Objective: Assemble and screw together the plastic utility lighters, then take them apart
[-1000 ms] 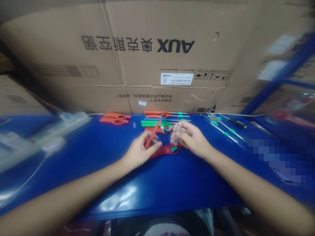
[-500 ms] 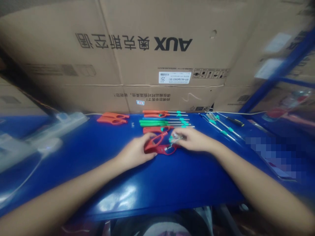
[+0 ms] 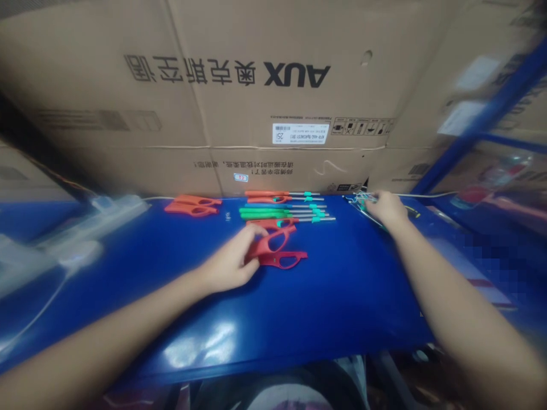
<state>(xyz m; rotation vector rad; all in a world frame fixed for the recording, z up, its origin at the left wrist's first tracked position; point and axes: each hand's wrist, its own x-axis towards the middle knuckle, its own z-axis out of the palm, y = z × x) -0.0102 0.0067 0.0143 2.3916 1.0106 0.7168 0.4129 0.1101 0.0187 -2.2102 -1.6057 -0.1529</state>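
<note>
My left hand point(image 3: 233, 259) is closed around a red lighter handle shell point(image 3: 273, 242) with an oval trigger hole. A second red handle shell point(image 3: 294, 260) lies just below it, touching or nearly touching my fingers. Far to the right, my right hand point(image 3: 387, 209) reaches down with fingers bent over a small bundle of thin wires point(image 3: 362, 197). Beneath and beside that hand lie thin metal rods point(image 3: 374, 219), partly covered by it. Between the hands, several long-nosed lighters point(image 3: 286, 214) with red, orange and green handles lie side by side, turquoise pieces on their metal tubes.
Orange handle shells point(image 3: 193, 205) lie at the back left of the blue table point(image 3: 299, 319). A power strip point(image 3: 106, 222) with a white cable runs along the left. A large cardboard box point(image 3: 239, 114) stands behind. A screwdriver point(image 3: 412, 212) shows past my right hand.
My right hand has moved from beside the red shells to the rods at the right, taking the small wired piece along. My left hand stays on the red shell.
</note>
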